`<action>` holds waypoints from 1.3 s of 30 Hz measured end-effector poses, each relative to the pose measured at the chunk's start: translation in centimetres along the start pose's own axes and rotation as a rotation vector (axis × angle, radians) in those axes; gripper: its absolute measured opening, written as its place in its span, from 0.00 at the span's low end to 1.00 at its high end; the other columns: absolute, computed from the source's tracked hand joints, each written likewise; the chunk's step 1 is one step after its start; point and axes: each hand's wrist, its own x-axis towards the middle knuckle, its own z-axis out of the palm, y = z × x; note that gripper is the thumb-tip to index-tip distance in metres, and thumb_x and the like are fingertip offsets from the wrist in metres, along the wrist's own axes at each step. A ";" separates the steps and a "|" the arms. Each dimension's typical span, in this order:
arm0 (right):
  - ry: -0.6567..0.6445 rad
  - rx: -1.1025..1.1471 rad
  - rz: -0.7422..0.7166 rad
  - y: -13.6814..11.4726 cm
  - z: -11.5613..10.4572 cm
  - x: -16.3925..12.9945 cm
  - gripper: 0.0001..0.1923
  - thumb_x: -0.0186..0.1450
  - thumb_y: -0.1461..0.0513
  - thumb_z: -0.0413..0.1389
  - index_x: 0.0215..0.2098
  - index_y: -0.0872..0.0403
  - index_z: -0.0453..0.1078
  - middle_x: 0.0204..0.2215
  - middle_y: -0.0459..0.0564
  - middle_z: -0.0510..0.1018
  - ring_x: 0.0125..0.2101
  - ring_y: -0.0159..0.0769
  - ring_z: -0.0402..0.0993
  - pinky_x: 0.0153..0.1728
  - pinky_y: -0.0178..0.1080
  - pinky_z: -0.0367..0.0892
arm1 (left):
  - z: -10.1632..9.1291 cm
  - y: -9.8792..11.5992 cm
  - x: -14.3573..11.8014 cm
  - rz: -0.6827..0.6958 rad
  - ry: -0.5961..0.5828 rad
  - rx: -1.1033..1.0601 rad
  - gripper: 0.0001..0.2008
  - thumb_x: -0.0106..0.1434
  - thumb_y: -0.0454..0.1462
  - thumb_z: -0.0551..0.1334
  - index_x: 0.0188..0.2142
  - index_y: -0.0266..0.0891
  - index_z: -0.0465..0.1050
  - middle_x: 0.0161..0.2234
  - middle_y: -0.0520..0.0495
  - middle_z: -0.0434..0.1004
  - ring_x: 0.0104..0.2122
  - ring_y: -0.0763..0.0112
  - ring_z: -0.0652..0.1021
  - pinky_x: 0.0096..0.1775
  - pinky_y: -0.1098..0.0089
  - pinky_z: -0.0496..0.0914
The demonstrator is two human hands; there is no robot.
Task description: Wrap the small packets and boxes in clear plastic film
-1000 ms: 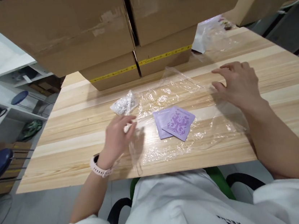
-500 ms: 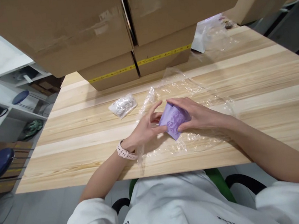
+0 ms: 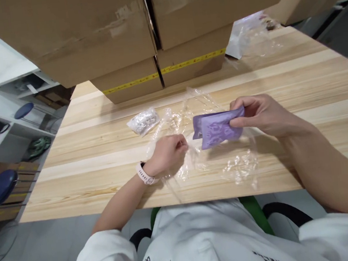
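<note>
Gripping two flat purple sachets in the right hand, with thumb pressed on the printed front and fingers behind the right end. Holding both raised above a wide sheet of crinkled transparent plastic film, spread over a pale striped wooden counter. Spread slightly apart at the left ends, one behind the other.

Curling the left hand closed over the film, just left of the sachets, with a pale pink strap around the wrist. Cannot tell whether pinching any film at those fingertips. Can see a small whitish clear-plastic packet beyond the left hand, lying near the film.

Facing stacked brown cardboard boxes across the counter, with yellow tape along the lower ones. Can also see crumpled clear plastic wrapping right of the stack. Wearing a white short-sleeved shirt printed with dark lettering.
</note>
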 end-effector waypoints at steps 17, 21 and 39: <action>0.092 0.242 0.045 3.9 4.5 2.6 0.25 0.45 0.49 0.77 0.28 0.54 0.71 0.24 0.42 0.75 0.24 0.29 0.68 0.26 0.34 0.64 | -1.7 3.3 1.3 0.368 0.115 -0.336 0.11 0.68 0.43 0.66 0.31 0.42 0.79 0.42 0.44 0.80 0.47 0.61 0.77 0.54 0.55 0.69; 0.060 0.212 -0.017 3.0 4.8 2.1 0.21 0.49 0.51 0.75 0.27 0.54 0.71 0.23 0.43 0.75 0.25 0.29 0.69 0.28 0.35 0.65 | -0.3 0.9 1.7 0.259 0.436 -0.207 0.24 0.61 0.44 0.72 0.55 0.44 0.72 0.60 0.38 0.69 0.58 0.55 0.70 0.54 0.56 0.72; 0.187 -0.629 -0.481 -0.5 4.6 -0.6 0.40 0.51 0.46 0.74 0.60 0.43 0.73 0.62 0.56 0.72 0.66 0.65 0.60 0.65 0.63 0.54 | 0.5 1.3 0.5 0.187 0.089 -0.204 0.10 0.56 0.29 0.61 0.34 0.37 0.81 0.34 0.45 0.82 0.34 0.64 0.78 0.37 0.67 0.71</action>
